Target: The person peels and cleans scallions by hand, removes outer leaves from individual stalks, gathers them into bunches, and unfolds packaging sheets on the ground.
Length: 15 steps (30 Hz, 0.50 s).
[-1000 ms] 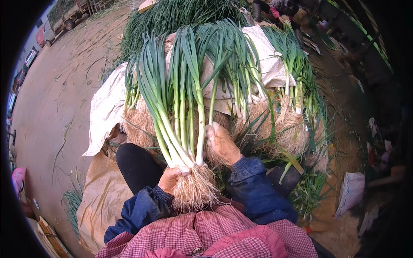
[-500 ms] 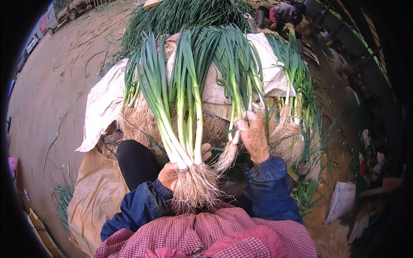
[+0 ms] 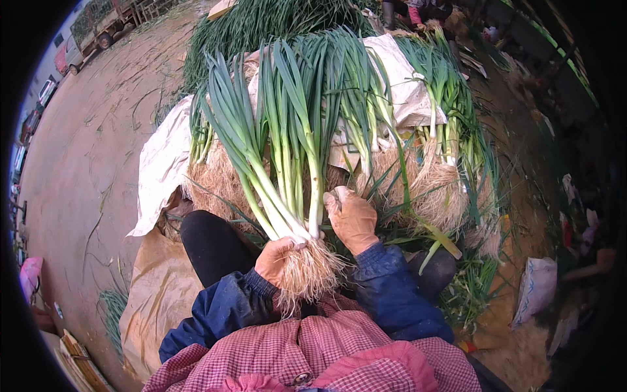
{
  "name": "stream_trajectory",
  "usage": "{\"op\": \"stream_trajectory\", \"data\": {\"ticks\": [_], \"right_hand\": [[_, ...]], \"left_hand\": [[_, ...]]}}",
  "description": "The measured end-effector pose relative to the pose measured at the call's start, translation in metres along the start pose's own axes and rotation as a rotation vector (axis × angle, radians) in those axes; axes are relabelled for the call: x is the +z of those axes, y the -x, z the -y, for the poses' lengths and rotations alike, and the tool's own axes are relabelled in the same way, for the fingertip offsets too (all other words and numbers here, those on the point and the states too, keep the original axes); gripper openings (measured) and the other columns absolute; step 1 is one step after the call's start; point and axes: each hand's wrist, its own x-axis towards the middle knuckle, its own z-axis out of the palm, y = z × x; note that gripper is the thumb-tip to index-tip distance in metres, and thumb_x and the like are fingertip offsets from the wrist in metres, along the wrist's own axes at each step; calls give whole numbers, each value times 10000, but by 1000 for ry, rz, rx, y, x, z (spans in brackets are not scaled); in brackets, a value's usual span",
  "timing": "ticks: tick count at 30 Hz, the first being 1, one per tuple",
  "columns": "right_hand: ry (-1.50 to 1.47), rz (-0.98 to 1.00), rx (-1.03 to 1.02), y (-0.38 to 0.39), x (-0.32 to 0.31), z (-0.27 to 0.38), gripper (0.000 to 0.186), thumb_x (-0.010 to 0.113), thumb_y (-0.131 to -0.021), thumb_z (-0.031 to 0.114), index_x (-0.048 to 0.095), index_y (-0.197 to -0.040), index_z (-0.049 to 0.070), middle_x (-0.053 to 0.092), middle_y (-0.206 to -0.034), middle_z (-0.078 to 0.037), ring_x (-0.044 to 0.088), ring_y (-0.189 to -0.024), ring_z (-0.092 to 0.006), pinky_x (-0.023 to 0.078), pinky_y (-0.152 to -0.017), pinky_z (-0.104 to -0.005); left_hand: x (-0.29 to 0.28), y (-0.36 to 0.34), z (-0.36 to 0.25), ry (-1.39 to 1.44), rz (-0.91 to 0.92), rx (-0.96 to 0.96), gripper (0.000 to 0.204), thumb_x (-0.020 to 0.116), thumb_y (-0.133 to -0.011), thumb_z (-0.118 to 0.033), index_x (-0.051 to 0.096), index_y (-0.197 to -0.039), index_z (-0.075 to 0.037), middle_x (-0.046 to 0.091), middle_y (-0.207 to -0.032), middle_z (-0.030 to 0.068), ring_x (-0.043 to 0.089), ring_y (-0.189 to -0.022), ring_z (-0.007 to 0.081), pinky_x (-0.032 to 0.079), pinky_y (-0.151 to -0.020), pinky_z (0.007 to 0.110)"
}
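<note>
My left hand [image 3: 273,260] is wrapped round the white lower stems of a bunch of leeks [image 3: 287,170]. Their long green leaves point away from me, and the pale roots [image 3: 310,271] hang over my lap. Just right of the stems is my right hand [image 3: 353,219], its fingers curled and thumb pressed in. Whatever lies in those fingers, if anything, is hidden. Beyond both hands, more leeks [image 3: 359,98] lie over a heap, some with their roots toward me. A long loose leaf [image 3: 405,176] hangs to the right of my right hand.
A white sheet [image 3: 163,157] covers part of the heap, with a brown sheet [image 3: 157,281] near my left knee. Behind is a large green pile [image 3: 274,26]. Another person [image 3: 424,12] is at the far right. A white sack [image 3: 535,287] lies to the right; trucks [image 3: 98,26] stand far left.
My right hand has moved left and toward me, up to the held bunch. The thin rooted leek it pinched no longer shows apart from the bunch. My left hand keeps its hold.
</note>
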Motion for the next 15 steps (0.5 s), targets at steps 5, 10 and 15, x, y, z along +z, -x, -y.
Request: {"op": "stream_trajectory", "data": {"ticks": [5, 10, 15], "right_hand": [[182, -56, -257, -48, -14, -7, 267, 613, -771, 304, 574, -804, 42, 615, -706, -153, 613, -650, -339, 469, -556, -414], [437, -24, -484, -63, 20, -5, 88, 500, -738, 92, 568, -714, 42, 587, -592, -126, 624, -542, -258, 433, -416, -380], [287, 60, -405, -40, 6, -12, 94, 478, -801, 77, 557, -783, 29, 589, -642, -136, 612, -567, -248, 437, -463, -376]], "left_hand": [[10, -7, -1, -130, -76, -74, 389, 536, -797, -55, 482, -1151, 96, 600, -1024, 213, 624, -923, 315, 505, -862, 465], [-7, -5, -4, -110, -71, -76, 433, 550, -767, -59, 475, -1165, 94, 591, -1053, 226, 612, -958, 335, 498, -874, 484], [-1, -7, -3, -156, -83, -111, 417, 532, -801, -65, 465, -1180, 95, 591, -1054, 224, 614, -957, 336, 499, -872, 481]]}}
